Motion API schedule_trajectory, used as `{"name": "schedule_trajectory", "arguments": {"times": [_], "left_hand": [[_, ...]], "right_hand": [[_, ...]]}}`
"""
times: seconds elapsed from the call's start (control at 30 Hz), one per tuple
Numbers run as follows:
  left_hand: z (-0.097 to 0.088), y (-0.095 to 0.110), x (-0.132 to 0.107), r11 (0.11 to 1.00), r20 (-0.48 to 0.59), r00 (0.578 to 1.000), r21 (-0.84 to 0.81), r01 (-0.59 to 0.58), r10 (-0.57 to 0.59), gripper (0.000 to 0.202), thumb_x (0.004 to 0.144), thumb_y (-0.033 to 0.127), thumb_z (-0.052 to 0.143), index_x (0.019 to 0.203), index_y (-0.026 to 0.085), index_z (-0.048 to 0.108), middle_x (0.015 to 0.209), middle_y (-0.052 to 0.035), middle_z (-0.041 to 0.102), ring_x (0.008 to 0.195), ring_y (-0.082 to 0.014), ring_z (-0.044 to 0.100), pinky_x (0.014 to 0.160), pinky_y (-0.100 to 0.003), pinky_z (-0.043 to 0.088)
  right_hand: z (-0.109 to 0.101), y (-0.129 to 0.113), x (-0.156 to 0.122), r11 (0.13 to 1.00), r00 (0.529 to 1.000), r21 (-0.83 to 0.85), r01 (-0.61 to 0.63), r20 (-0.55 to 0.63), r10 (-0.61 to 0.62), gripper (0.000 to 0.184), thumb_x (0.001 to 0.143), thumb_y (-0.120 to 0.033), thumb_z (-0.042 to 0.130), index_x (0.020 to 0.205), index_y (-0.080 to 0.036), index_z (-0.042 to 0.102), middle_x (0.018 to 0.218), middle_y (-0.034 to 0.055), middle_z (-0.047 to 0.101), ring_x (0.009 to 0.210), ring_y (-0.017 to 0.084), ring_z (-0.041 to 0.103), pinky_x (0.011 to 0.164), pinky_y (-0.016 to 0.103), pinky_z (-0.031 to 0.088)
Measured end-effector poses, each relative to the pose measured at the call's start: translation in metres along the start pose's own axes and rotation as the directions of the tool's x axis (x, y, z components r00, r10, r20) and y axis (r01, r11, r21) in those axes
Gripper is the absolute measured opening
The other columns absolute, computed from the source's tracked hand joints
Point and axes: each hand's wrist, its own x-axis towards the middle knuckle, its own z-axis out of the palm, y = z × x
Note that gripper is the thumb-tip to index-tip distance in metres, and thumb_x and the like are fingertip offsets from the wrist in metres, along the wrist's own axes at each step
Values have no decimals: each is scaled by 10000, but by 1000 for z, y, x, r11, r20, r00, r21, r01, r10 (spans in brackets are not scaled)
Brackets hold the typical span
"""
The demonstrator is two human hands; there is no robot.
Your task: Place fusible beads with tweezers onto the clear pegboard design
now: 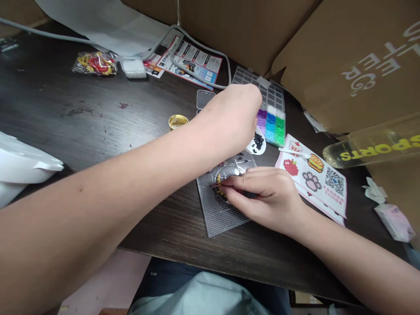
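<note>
A clear pegboard (pixel 211 221) lies on the dark table, with a partly built bead pattern of yellow, black and white (pixel 219 178) on it. Over that pattern, my right hand (pixel 271 197) is closed in a pinch. Something thin shows at its fingertips, too small to name. My left hand (pixel 241 116) is bent above the pegboard's far end, beside a white dish (pixel 261 149) of black beads (pixel 258 141). Its fingers are hidden behind the back of the hand, so what it holds does not show. Part of the pegboard is covered by both hands.
Behind my left hand is a compartment box of coloured beads (pixel 271 127). Pattern sheets (pixel 310 179) lie to the right, near a clear bottle (pixel 370 146). A small gold tin (pixel 178 121) stands left of the hand. A grey cable (pixel 226 61) crosses a leaflet (pixel 197 54).
</note>
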Motion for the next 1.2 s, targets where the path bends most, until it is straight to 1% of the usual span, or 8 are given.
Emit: {"name": "schedule_trajectory", "arguments": {"times": [0.17,0.37,0.7,0.83,0.9,0.93,1.03,1.2], "left_hand": [[2,2,1,1000,4,1000,15,15,-15,317,961,148,494,785,170,757,798,-117,707,842,-267,628,689,-368,339],[0,6,-1,998,6,999,20,51,-52,348,944,96,477,948,142,821,756,-95,711,788,-250,635,645,-366,337],[0,4,-2,999,-27,999,-14,35,-36,285,934,107,514,913,138,797,770,-102,702,740,-234,570,662,-368,329],[3,-2,2,999,-16,998,-11,53,-54,260,957,141,519,905,145,774,744,-68,656,677,-196,509,650,-361,298],[6,-8,5,998,-16,999,-45,49,-50,237,979,178,543,846,155,737,654,-24,573,624,-169,445,643,-350,300],[8,-12,7,994,38,996,-64,88,-86,253,962,181,571,738,171,689,605,-7,520,592,-157,417,624,-349,301],[14,-21,12,982,124,990,-182,-41,65,405,973,267,612,578,193,556,547,15,467,563,-130,402,605,-341,304],[22,-27,14,934,215,959,-343,-106,187,311,975,366,611,749,191,734,595,28,573,574,-122,476,589,-313,332]], "right_hand": [[2,1,0,1000,1000,7,1,5,-1,132,966,-135,731,954,-158,860,742,34,810,598,146,725,567,288,532],[1,0,0,1000,1000,25,-17,14,17,148,977,-147,720,976,-150,868,751,42,812,609,147,727,576,292,528],[-2,-3,2,999,1000,29,-18,5,18,153,972,-130,717,906,-147,854,731,46,802,596,145,715,566,297,521],[-18,-7,3,1000,994,-9,-5,-111,4,110,930,-102,757,900,-145,854,620,10,729,499,100,609,510,275,470],[-29,-6,1,997,974,-66,-48,-223,32,81,901,-112,792,899,-151,863,598,3,714,473,91,571,491,272,456],[-34,-4,0,994,959,-82,-74,-279,48,75,886,-117,808,901,-157,869,602,6,720,474,95,577,480,272,453],[-43,6,-4,979,912,-65,-194,-380,156,82,880,-140,812,908,-168,883,642,27,763,474,122,619,452,280,465],[-46,17,-7,959,886,75,-274,-369,282,99,887,-185,799,912,-155,890,723,52,813,535,159,706,495,272,543]]}}
